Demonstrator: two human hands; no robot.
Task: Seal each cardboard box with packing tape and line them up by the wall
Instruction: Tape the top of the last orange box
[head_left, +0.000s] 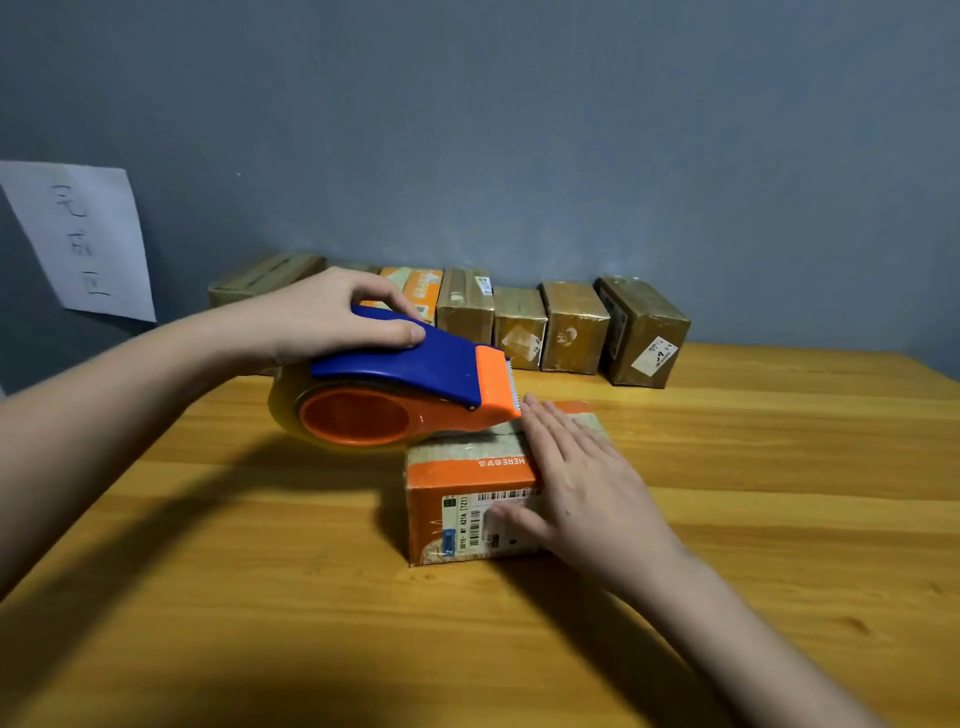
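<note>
- Cardboard box (467, 499), orange-printed with a white barcode label on its near face, sits on the wooden table (753, 519) directly under the right hand (582, 499), which lies flat across its top, fingers straight, thumb down the labelled side.
- The box's right half is hidden beneath that hand; the label's small print is too fine to read.
- The left hand (332, 317) grips the blue handle of the tape dispenser (400, 395), its orange serrated nose touching the box's far top edge just ahead of the right fingertips.
- The clear tape roll is hard to make out around the orange hub.
- Beyond both hands, a row of boxes (571, 327) stands against the grey wall (519, 130), glossy with tape; the left hand and dispenser cover part of the row.
- A handwritten paper sheet (83, 239) hangs on the wall left of the left hand.
- Both forearms run out of frame.
</note>
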